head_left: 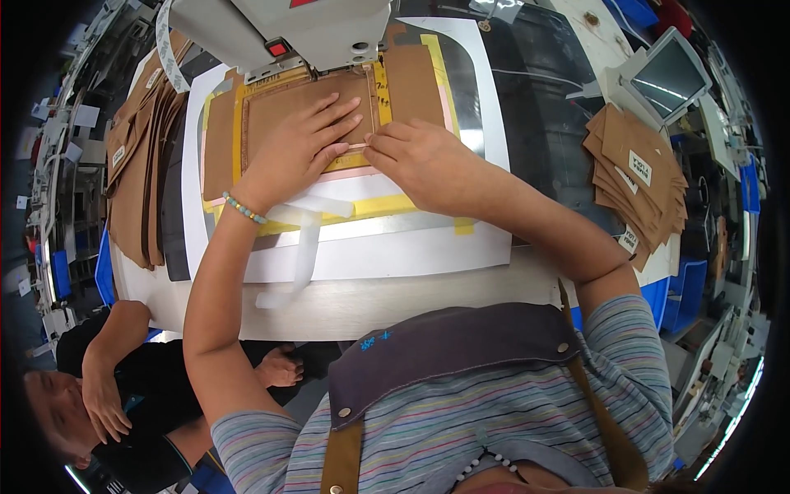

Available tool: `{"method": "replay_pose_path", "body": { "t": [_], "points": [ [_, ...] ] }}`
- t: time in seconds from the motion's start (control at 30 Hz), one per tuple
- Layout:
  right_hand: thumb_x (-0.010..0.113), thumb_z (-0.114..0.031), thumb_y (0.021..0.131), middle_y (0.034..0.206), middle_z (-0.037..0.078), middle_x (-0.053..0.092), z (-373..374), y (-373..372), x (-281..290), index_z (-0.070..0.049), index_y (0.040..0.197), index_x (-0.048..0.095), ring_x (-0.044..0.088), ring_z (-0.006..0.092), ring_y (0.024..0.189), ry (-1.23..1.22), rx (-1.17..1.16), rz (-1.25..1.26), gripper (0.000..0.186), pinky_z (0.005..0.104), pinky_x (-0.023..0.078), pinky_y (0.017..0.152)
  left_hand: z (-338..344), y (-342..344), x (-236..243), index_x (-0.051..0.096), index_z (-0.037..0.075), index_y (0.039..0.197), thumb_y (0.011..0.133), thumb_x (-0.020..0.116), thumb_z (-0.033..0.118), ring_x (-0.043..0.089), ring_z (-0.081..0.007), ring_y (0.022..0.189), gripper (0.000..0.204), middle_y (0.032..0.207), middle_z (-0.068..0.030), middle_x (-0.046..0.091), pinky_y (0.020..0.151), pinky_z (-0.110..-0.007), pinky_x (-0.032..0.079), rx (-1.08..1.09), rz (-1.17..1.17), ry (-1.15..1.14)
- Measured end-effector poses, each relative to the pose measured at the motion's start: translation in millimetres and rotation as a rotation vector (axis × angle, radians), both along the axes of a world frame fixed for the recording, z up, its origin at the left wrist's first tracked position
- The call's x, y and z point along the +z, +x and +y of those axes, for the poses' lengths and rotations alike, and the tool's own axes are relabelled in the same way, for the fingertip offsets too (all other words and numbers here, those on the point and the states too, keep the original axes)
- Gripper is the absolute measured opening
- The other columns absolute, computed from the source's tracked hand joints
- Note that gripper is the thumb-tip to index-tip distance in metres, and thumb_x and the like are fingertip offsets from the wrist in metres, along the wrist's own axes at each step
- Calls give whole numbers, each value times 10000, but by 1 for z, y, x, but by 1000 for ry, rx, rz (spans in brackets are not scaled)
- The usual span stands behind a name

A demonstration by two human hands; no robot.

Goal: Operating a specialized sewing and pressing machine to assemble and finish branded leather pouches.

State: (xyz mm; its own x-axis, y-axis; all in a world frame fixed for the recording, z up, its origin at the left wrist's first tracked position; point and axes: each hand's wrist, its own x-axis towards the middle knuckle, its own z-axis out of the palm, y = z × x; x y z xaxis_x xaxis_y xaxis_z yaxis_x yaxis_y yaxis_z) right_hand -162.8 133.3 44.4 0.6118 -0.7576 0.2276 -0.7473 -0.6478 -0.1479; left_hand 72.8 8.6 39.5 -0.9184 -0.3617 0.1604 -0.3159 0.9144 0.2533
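Note:
A brown panel (276, 111) lies inside a yellow-edged template (240, 140) under the head of a sewing machine (325, 41). My left hand (300, 148) rests flat on the panel, fingers spread, with a beaded bracelet at the wrist. Close beside it, my right hand (415, 165) has its fingers bent and pressed together at the template's lower right inner corner. Whatever those fingertips pinch is hidden under them. Below my hands, translucent strips (309, 247) lie across the template's near edge and a white sheet (395, 259).
Stacked brown pieces (136, 181) hang at the left table edge, and another labelled pile (638, 177) sits at the right. Behind that pile stands a small screen (671, 78). Another person (140, 387) sits close by at the lower left.

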Motion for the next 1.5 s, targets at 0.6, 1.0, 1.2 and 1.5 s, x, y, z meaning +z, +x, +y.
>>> {"method": "replay_pose_path", "body": {
  "t": [0.6,1.0,1.2,1.5],
  "points": [
    [615,-26,888,1263,161,675,-22,-9,-9,33,1264,637,619,299,1222,-31,-53,-1,381,397,503,1034,-20,-16,-2,607,24,1435,1053,564,212,432,-352,1476,428,1566,-115,530,1215,-451,365,14,2,-76],
    [655,-32,855,1302,162,658,-40,-12,-12,36,1282,618,610,290,1223,-69,-118,33,435,377,503,1002,-43,-24,-13,618,25,1424,1077,490,208,534,-347,1344,413,1487,-151,595,1142,-438,401,54,31,-74],
    [635,-54,895,1377,171,643,-37,-14,-21,36,1335,614,595,280,1279,-123,-176,49,450,414,464,1058,-50,-23,-18,627,-4,1401,1066,485,183,573,-362,1248,410,1431,-176,639,1129,-440,403,88,101,19],
    [639,-83,882,1366,124,650,-43,-31,-21,-47,1157,739,587,258,1278,-247,-209,-16,295,425,460,1032,-47,-23,-8,630,1,1407,1074,493,153,554,-364,1349,391,1480,-207,598,1177,-412,365,198,88,252]
  ]
}}
